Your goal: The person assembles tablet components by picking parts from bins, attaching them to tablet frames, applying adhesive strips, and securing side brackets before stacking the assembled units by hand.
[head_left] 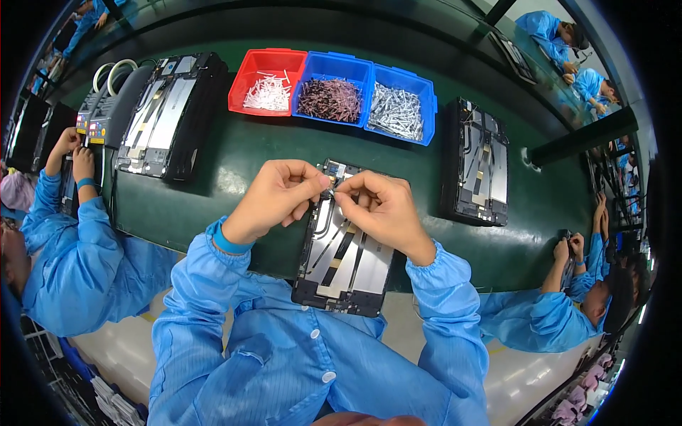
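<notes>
An opened tablet (361, 266) lies in front of me at the table's near edge, its silver battery panels, dark flex cables and black frame exposed. Over its far end, my left hand (278, 195) pinches with thumb and forefinger. My right hand (383, 211) is also closed in a pinch, its fingertips nearly meeting the left ones. Something tiny and pale shows between the fingertips, too small to name. The fingers cover part of the tablet's upper boards. A blue band (231, 240) circles my left wrist.
Beyond the tablet stand a red bin (241, 98) of white strips, a blue bin (334, 59) of dark brownish pieces and another blue bin (429, 106) of silvery pieces. Tablet stacks (160, 117) (483, 167) rise left and right. Co-workers sit at both sides; a grey device (106, 106) stands left.
</notes>
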A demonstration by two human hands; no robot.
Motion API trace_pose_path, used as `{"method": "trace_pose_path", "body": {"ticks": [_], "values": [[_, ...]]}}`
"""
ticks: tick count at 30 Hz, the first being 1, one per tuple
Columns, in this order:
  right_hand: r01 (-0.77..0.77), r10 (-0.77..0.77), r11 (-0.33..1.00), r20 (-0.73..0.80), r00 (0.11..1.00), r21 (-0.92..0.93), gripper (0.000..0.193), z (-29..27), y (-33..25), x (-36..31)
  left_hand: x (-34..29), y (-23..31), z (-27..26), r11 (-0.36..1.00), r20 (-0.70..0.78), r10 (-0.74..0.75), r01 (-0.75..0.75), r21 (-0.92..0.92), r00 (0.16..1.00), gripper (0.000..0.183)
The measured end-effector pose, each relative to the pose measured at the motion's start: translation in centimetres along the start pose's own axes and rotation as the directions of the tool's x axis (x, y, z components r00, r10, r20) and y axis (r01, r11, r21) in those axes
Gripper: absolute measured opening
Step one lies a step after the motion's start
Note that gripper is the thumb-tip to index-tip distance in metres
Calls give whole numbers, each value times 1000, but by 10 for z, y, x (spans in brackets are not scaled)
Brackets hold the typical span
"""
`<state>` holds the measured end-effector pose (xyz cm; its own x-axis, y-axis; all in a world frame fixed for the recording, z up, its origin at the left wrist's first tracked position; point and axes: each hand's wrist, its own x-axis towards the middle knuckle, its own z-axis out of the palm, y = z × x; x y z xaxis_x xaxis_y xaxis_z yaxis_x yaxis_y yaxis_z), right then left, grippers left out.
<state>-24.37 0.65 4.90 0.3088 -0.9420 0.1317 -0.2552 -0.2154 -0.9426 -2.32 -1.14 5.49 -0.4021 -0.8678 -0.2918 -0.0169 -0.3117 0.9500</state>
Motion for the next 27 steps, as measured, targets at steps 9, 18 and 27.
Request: {"method": "trace_pose_path", "body": {"ticks": [9, 18, 27], "values": [[320, -304, 946, -211, 929, 48, 5, -3, 8, 4, 28, -4, -5, 974, -465, 225, -204, 95, 856, 24], [37, 118, 881, -294, 948, 471, 9, -14, 18, -3, 62, -23, -69, 686, -560, 684, -150, 712, 467, 25], [74, 109, 895, -377, 920, 440, 8, 5, 33, -41, -56, -23, 3, 871, 64, -23, -12, 492, 998, 59]]}}
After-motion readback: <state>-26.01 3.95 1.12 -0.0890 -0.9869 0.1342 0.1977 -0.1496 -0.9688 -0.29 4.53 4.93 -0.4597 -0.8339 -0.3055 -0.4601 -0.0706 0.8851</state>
